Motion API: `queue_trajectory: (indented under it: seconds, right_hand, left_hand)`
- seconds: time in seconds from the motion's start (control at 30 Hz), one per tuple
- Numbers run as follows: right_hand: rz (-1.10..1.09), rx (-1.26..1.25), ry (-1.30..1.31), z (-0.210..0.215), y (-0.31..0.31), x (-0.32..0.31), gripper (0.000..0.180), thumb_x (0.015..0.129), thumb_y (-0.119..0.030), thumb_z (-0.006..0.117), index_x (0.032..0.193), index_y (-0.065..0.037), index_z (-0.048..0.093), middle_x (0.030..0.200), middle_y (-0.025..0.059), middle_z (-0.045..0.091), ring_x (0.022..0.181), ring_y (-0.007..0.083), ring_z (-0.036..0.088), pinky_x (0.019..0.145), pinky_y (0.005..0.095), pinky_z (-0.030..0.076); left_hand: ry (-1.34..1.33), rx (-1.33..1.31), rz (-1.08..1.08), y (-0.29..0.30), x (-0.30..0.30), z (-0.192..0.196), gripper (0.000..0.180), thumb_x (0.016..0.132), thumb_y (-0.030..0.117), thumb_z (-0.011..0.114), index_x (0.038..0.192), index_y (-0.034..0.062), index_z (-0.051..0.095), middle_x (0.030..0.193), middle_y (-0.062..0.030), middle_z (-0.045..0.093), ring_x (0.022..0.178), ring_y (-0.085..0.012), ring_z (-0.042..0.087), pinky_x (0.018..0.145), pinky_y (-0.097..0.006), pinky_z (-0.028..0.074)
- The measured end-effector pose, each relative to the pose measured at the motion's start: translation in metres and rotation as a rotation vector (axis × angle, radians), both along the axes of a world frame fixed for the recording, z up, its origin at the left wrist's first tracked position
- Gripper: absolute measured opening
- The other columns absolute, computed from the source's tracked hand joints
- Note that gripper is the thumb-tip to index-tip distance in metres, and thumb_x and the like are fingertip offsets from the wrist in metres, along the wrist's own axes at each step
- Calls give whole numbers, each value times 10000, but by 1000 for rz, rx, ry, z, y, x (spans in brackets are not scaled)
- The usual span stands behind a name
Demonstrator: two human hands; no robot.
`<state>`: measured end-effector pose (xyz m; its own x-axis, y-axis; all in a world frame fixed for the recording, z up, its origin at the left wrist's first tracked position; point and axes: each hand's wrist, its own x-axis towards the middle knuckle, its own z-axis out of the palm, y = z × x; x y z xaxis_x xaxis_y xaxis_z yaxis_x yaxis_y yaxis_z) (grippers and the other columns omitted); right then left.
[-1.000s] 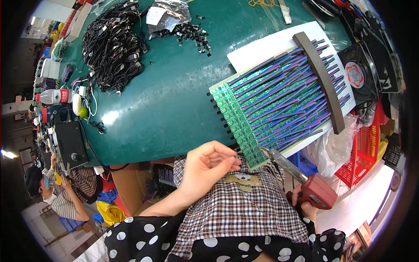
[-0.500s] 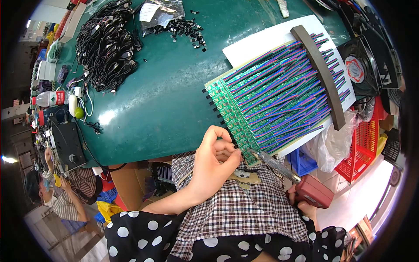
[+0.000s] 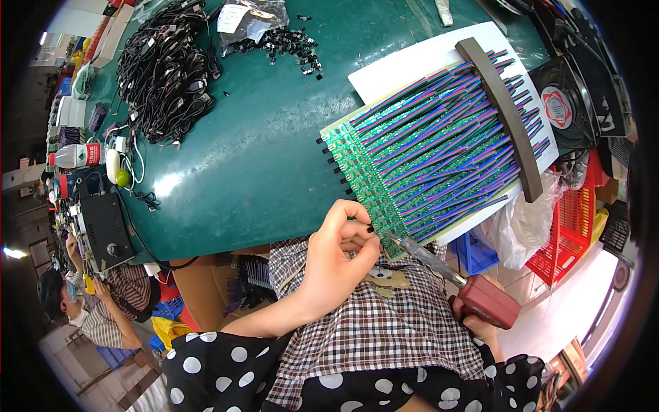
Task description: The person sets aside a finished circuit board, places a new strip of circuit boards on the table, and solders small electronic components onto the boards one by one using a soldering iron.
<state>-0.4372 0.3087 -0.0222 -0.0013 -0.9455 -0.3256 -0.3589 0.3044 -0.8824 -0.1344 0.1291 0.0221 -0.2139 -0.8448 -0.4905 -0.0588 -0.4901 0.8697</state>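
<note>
The green circuit board panel [image 3: 374,189] lies aslant at the table's near right, with small black connectors [image 3: 334,165] along its left edge. Rows of blue, red and black wires [image 3: 439,144] run across it. At the panel's near corner my left hand [image 3: 333,257] is closed in a pinch, a small black connector [image 3: 371,229] showing at its fingertips. My right hand [image 3: 480,326] grips a soldering gun [image 3: 489,302] by its dark red body, partly hidden behind it. The gun's tip points at the panel's near edge beside my left fingertips; whether it touches cannot be made out.
A dark bar [image 3: 504,113] lies across the wires over white board. Further off are a heap of black cables [image 3: 165,75], a clear bag [image 3: 257,20] and loose black connectors [image 3: 292,48]. A fan [image 3: 563,103] stands right; at far left another person [image 3: 103,309] sits working.
Both hands and the soldering gun stay nearly in place. The black connector at my left fingertips shows slightly more clearly; the whole view has shifted a little.
</note>
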Motion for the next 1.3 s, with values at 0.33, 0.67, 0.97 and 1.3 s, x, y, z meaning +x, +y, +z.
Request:
queue_trajectory:
  seconds: [0.33,0.67,0.97,1.3]
  right_hand:
    - [10,-3,-69,1,-11,5,814,658,-523,817,1195,45,587,1018,125,676,876,273,660,777,365,496]
    - [72,-16,-46,-2,-10,0,808,661,-499,826,1211,37,572,1006,121,681,837,267,670,748,353,506]
    - [-173,62,-413,17,-28,21,778,641,-497,853,1123,42,566,839,118,685,599,193,632,535,269,467]
    - [-338,102,-691,29,-41,35,767,658,-387,883,1123,59,466,874,163,654,550,167,562,501,253,444]
  left_hand:
    - [16,-57,24,-1,0,-3,252,851,-55,582,1034,31,431,764,-60,639,700,-84,620,630,-240,508]
    - [25,-41,30,-1,-1,-7,246,861,-55,578,1038,31,429,768,-56,633,705,-88,622,629,-240,506]
    - [3,-78,16,-1,-3,-5,263,858,-46,594,1054,30,435,772,-64,638,712,-104,640,650,-250,519]
    - [-350,-437,109,-86,42,4,158,853,42,659,998,16,599,740,-35,588,649,-69,547,591,-236,457]
